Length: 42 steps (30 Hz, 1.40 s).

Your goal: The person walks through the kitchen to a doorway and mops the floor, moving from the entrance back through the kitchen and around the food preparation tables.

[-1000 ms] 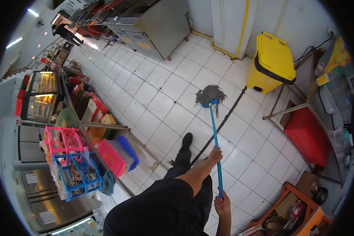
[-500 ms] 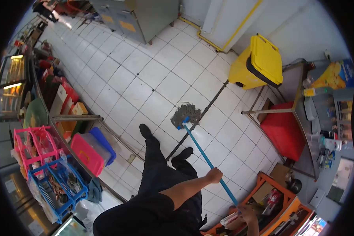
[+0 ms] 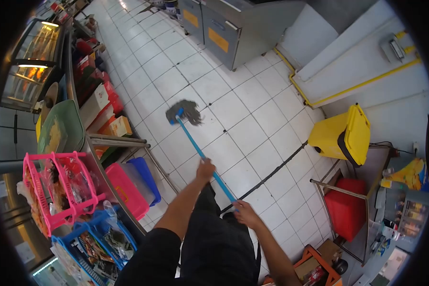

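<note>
A mop with a blue handle slants across the white tiled floor. Its grey string head lies on the tiles ahead of me, strands fanned to the right of the blue clamp. My left hand is wrapped round the middle of the handle. Close to the handle's near end, my right hand grips it, fingers closed. My dark-trousered legs are below the handle, with my feet mostly hidden.
On the left, a counter holds a pink basket and a blue basket; boxes and plastic tubs sit beneath. A yellow bin stands right, near a red container under a metal table. Grey cabinets are ahead.
The mop head has swept forward and to the left across the tiles. Both hands have moved left and up in view, still holding the handle. The camera view has shifted too.
</note>
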### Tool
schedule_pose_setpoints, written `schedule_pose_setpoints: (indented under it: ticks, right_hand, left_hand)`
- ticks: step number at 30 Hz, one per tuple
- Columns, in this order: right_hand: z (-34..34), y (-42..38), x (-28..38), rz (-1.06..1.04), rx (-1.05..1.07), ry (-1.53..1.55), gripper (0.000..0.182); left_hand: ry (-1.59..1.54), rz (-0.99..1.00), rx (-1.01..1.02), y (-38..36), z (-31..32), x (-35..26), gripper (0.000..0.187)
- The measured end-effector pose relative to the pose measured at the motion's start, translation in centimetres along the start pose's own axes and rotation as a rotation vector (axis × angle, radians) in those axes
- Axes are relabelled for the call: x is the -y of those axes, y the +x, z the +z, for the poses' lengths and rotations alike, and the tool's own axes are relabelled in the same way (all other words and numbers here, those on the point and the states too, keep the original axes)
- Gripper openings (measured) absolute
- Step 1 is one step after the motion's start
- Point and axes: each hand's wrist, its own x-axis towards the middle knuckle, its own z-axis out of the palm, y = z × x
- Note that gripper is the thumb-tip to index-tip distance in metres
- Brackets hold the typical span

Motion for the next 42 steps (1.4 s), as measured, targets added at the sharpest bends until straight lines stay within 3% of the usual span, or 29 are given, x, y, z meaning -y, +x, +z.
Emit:
schedule_pose_setpoints:
  ticks: [2,4,7,9,11,12,13,14,15,16,17,18,19,20,21,23,25,30,33,34,37,39,40,41,42]
  right_hand:
    - [6.0,4.5,0.1,-0.060,0.095,0.132,0.026]
    - [10.2,6.8,-0.3,-0.092,0.071,0.146,0.027]
    - [9.3,5.5,0.0,-0.069,0.025,0.220,0.028]
    - [5.4,1.9,0.1,-0.078,0.005,0.181,0.028]
    - [0.6,-2.2,-1.5,-0.079,-0.081,0.106,0.033]
    - [-1.4,-5.3,-1.2,-0.029,-0.171,0.054,0.035]
    - [-4.4,-6.1,-4.2,-0.116,-0.197,0.074,0.038]
    - [-6.2,-10.1,-3.8,-0.044,-0.229,0.114,0.037]
    - [-7.7,-13.0,-4.6,0.013,-0.346,0.091,0.030]
    - [-10.3,-15.2,-7.4,-0.060,-0.339,0.152,0.022]
    - [-11.5,-18.5,-7.9,-0.050,-0.364,0.132,0.019]
    - [-12.1,-21.5,-8.4,-0.022,-0.477,0.026,0.019]
    - [-13.1,-24.2,-9.4,0.025,-0.481,0.165,0.020]
    - [-12.9,-26.2,-9.7,0.051,-0.595,0.171,0.019]
    - [-17.0,-27.6,-14.9,-0.032,-0.491,0.312,0.020]
    - [-18.2,-29.9,-16.3,0.165,-0.718,0.754,0.043]
    - [-18.0,-28.7,-11.2,0.052,-0.720,0.093,0.044]
    - [-13.6,-27.4,2.2,-0.205,-0.576,-1.535,0.049]
    - [0.6,-21.9,16.2,0.145,-0.601,-1.102,0.051]
    - [-3.4,-18.4,13.7,0.008,-0.503,-1.072,0.049]
    - [1.4,-8.9,16.8,-0.497,-0.462,-1.186,0.047]
    - [7.2,-1.3,20.7,-0.329,-0.311,-0.844,0.046]
    - [11.1,2.0,22.6,-0.305,-0.309,-0.729,0.035]
    - [12.9,7.3,22.4,-0.372,-0.222,-0.572,0.050]
    - [19.1,8.7,25.9,-0.092,-0.267,-0.423,0.047]
  left_hand:
    - [0.031,-0.094,0.212,0.6,-3.7,7.3,0.018]
    - [0.057,-0.054,0.225,0.6,-5.2,11.7,0.013]
    - [0.100,0.034,0.357,1.3,-8.2,10.3,0.016]
    - [-0.111,0.048,0.300,1.1,-7.2,5.5,0.023]
    - [-0.013,0.140,0.276,0.9,-4.6,-1.3,0.026]
    - [-0.217,0.106,0.391,0.8,-5.6,-5.2,0.027]
    - [-0.221,0.132,0.391,0.3,-9.5,-9.3,0.025]
    - [-0.297,0.172,0.361,-0.3,-7.8,-13.3,0.023]
    - [-0.219,0.288,0.204,-1.3,-4.3,-17.6,0.022]
    - [-0.248,0.281,0.248,-2.0,-2.0,-22.9,0.019]
    - [-0.271,0.404,0.300,-2.8,-2.6,-27.0,0.016]
    - [-0.382,0.457,0.130,-4.2,-4.2,-30.4,0.015]
    - [-0.481,0.508,0.173,-4.9,-6.0,-33.4,0.014]
    - [-0.540,0.524,0.307,-5.8,-3.6,-38.2,0.013]
    - [-0.633,0.564,0.366,-6.0,-7.7,-39.0,0.011]
    - [-0.698,0.662,0.355,-6.0,-13.2,-39.1,0.008]
    - [-0.670,0.674,0.273,-4.0,-15.6,-38.7,0.007]
    - [-0.734,0.553,0.210,2.3,-19.6,-28.9,0.010]
    - [-0.657,0.456,0.196,6.3,-19.6,-18.7,0.011]
    - [-0.636,0.422,0.154,7.6,-19.0,-15.0,0.011]
    - [-0.644,0.296,-0.022,11.3,-17.0,-2.6,0.012]
    - [-0.471,0.236,0.017,14.8,-12.8,6.3,0.015]
    - [-0.391,0.187,-0.006,16.5,-10.4,11.6,0.016]
    - [-0.297,0.098,-0.013,17.8,-7.8,16.9,0.017]
    - [-0.516,0.053,0.002,18.7,-6.4,23.6,0.018]
